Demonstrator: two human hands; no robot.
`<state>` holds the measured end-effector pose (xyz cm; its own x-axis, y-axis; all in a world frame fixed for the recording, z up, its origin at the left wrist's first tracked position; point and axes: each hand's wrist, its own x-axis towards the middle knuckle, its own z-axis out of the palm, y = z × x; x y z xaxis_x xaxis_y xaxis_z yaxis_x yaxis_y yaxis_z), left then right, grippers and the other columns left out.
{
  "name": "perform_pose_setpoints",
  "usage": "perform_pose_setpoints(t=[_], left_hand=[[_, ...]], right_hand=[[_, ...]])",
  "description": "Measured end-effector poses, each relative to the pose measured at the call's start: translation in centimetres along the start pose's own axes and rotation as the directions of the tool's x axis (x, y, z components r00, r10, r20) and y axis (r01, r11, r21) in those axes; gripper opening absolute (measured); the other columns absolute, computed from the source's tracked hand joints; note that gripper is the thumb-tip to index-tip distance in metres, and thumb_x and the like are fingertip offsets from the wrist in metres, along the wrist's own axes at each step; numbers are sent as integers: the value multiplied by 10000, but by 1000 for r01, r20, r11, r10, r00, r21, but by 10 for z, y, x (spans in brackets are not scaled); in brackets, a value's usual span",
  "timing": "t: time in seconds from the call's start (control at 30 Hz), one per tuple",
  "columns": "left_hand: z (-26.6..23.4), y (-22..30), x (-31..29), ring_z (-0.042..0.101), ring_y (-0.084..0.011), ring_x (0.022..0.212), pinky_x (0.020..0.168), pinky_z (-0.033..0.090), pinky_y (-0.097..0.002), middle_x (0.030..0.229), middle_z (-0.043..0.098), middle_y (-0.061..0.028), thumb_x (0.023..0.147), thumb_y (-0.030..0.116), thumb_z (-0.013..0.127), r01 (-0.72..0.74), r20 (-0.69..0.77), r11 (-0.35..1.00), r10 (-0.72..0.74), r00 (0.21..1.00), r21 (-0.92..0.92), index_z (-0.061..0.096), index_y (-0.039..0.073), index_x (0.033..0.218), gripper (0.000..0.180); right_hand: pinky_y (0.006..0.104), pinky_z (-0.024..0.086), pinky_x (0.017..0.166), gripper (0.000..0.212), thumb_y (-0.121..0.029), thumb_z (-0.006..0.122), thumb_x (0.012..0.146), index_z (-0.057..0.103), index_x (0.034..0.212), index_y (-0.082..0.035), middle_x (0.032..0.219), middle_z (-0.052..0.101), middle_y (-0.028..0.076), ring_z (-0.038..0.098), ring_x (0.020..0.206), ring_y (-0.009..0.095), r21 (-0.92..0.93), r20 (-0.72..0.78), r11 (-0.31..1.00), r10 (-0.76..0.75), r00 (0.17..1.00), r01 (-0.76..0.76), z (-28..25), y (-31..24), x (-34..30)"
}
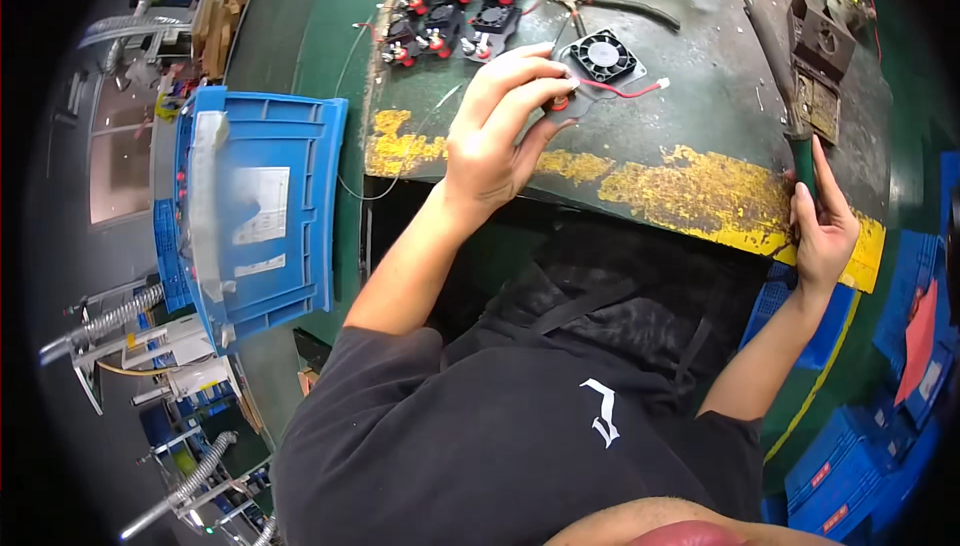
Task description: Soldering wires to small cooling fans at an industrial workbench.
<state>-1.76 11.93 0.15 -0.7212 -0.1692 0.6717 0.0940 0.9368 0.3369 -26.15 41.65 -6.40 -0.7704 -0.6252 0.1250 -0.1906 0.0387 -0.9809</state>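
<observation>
My left hand point(500, 131) is closed with thumb and fingertips round the near edge of a small fan assembly on the worktable. Its black square cooling fan point(604, 56) faces up, and a red part point(559, 103) shows between my fingers. From beside the fingertips a red lead with a white plug point(662, 83) runs right; a thin dark wire lies below it. At the table's right front, my right hand point(827, 231) wraps the green handle of a soldering iron point(773, 56). The iron's long dark shaft points away from me, beside a metal stand.
Several similar fan assemblies point(440, 16) stand in rows at the far left of the worktable point(690, 56). A dark stick-like piece point(635, 11) lies behind the fan. The boxy metal stand point(822, 41) is at right. A blue crate point(270, 216) stands left, with blue bins point(850, 456) lower right.
</observation>
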Motion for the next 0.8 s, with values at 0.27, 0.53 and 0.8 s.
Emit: perform_pose_setpoints(t=[0.27, 0.53, 0.8], left_hand=[[23, -33, -25, 631, -341, 1198, 994, 534, -416, 1193, 651, -144, 721, -62, 806, 128, 85, 991, -124, 989, -44, 694, 18, 1098, 401], [21, -30, -33, 540, -351, 1333, 1056, 504, -447, 1348, 581, -169, 736, 60, 864, 278, 211, 960, -267, 940, -28, 687, 41, 1218, 514], [16, -19, -33, 537, -329, 1185, 1036, 434, -432, 1326, 552, -158, 680, 336, 941, 424, 162, 880, -460, 873, 216, 608, 39, 1337, 794]], right_hand=[[149, 396, 648, 523, 51, 620, 945, 556, 1461, -12, 1072, 713, 60, 488, 722, 5, -45, -14, 998, 33, 999, -34, 2, 1, -1], [161, 407, 607, 541, 72, 578, 967, 483, 1498, 31, 1080, 704, 118, 485, 684, 24, -69, -11, 996, 60, 998, -60, 1, 3, 0], [166, 401, 598, 544, 91, 572, 958, 477, 1492, 53, 1069, 703, 138, 488, 679, 29, -64, -22, 996, 57, 998, -58, -2, 6, -1]])
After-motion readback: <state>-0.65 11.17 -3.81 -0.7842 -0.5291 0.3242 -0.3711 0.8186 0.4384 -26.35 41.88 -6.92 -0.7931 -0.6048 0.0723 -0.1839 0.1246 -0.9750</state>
